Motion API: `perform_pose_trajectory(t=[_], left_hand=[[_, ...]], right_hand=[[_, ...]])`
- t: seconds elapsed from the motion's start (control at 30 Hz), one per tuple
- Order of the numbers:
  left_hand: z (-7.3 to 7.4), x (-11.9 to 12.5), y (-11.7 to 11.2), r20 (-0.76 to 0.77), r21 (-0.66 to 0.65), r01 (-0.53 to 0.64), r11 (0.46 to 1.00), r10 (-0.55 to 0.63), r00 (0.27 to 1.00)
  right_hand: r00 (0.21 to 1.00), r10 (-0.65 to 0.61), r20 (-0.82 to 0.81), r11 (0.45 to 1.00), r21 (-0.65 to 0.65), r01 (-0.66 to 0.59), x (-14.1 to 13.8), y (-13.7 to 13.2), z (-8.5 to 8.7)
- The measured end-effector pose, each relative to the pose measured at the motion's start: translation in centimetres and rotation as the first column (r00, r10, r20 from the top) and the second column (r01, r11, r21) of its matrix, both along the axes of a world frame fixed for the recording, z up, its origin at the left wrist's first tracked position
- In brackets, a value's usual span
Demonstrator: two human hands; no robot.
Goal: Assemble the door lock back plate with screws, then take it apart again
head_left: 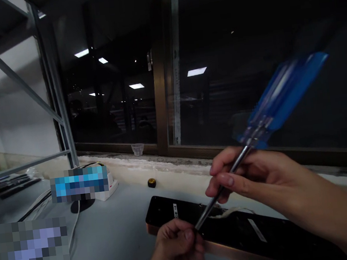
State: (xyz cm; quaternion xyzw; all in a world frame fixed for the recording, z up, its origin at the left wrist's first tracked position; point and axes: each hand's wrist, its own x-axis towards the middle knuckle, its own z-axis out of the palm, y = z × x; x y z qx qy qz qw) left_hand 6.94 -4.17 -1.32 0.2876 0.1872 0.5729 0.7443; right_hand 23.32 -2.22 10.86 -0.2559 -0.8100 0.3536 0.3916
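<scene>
My right hand (248, 180) is closed around the metal shaft of a screwdriver (226, 184). Its translucent blue handle tilts up to the right, blurred by motion, and the shaft slopes down to the left. At the tip, my left hand (181, 239) is pinched shut; whatever is between its thumb and fingers is hidden. Beneath both hands lies a long black device (238, 231) with copper-coloured sides, a white label (175, 210) and a pale cable. My right forearm covers part of its right end.
Behind the bench (110, 237) runs a window ledge with a clear plastic cup (137, 149). A small black and yellow round object (151, 182) sits by the wall. A white power strip (108, 191) with cables stands at left, near a metal frame (63, 130). Pixelated patches cover two areas.
</scene>
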Motion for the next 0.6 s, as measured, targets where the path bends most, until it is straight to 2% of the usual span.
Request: perform_pose_trajectory(t=[0.13, 0.33, 0.43, 0.5, 0.53, 0.6], left_hand=[[0.6, -0.1, 0.0, 0.006, -0.018, -0.060, 0.998, 0.060, 0.998], [-0.2, -0.1, 0.7, -0.045, 0.079, -0.185, 0.980, 0.189, 0.981], [0.2, -0.7, 0.8, -0.213, 0.197, -0.219, 0.956, 0.260, 0.942], [1.3, -1.8, 0.9, -0.372, 0.344, -0.298, 0.890, 0.421, 0.828], [1.9, -2.6, 1.1, -0.422, 0.427, -0.369, 0.825, 0.543, 0.726], [3.2, -4.6, 1.6, -0.442, 0.550, -0.544, 0.633, 0.774, 0.454]], right_hand=[[0.999, 0.039, -0.008, 0.999, -0.026, -0.039, 0.3, 0.2, -0.1], [0.999, 0.027, -0.044, 0.999, -0.045, -0.029, -0.2, 0.3, -0.3], [0.997, 0.007, -0.081, 1.000, -0.015, -0.008, -0.4, 0.3, -0.3], [0.995, -0.012, -0.100, 1.000, 0.005, 0.013, -0.6, 0.3, -0.4], [0.993, -0.022, -0.114, 1.000, 0.009, 0.023, -0.7, 0.4, -0.5], [0.989, -0.037, -0.145, 0.999, -0.007, 0.036, -1.1, 0.6, -0.8]])
